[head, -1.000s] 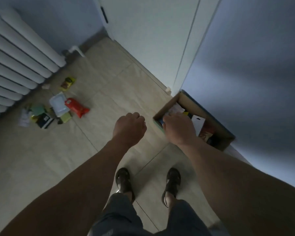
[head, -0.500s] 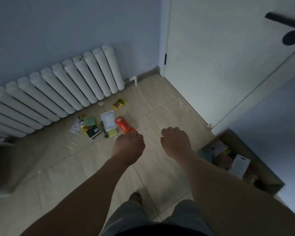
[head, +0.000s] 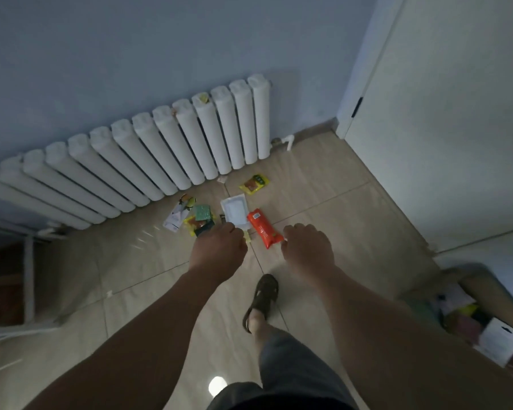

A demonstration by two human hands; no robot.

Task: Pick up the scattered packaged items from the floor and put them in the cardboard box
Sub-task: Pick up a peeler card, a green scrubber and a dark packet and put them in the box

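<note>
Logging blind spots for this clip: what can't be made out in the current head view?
- Cardboard box: cut off by the right edge and blurred; contents unreadable.
- Small dark packet and pale yellow one: partly hidden behind the left hand.
- Fingers of the left hand and right hand: curled away from the camera.
- Package print: too small, too dim.

Packets (head: 234,213) before radiator (head: 160,152) (box (head: 486,294) rightward)
</note>
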